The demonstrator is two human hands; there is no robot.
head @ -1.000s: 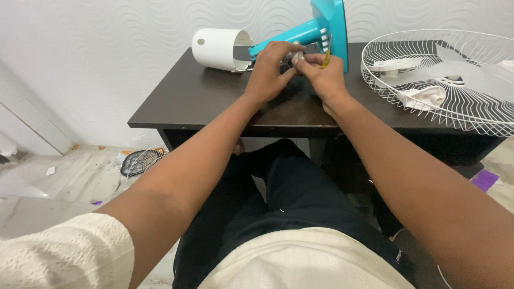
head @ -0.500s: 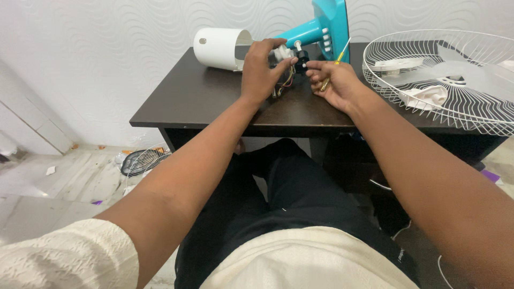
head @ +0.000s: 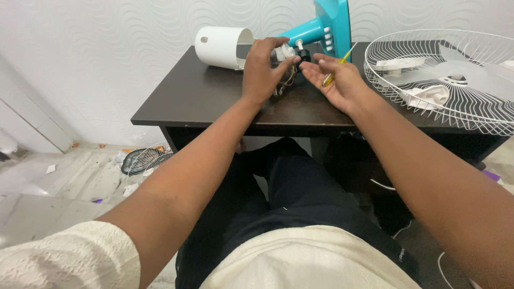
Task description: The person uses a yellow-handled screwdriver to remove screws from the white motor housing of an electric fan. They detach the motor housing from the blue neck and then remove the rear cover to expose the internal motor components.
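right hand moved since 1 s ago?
Yes. The right hand has pulled back from the motor part toward the near table edge and opened palm-up, screwdriver lying across its fingers; the left hand stays on the part.

Short-sleeved cream top, textured weave; left sleeve (head: 69,257) ends above the elbow, hem of the top bunched across the lap. Black trousers (head: 289,187) below it, plain, one small pale fleck on the thigh. Both forearms bare. Left hand (head: 262,69) and right hand (head: 337,80): no rings, watch or gloves visible.
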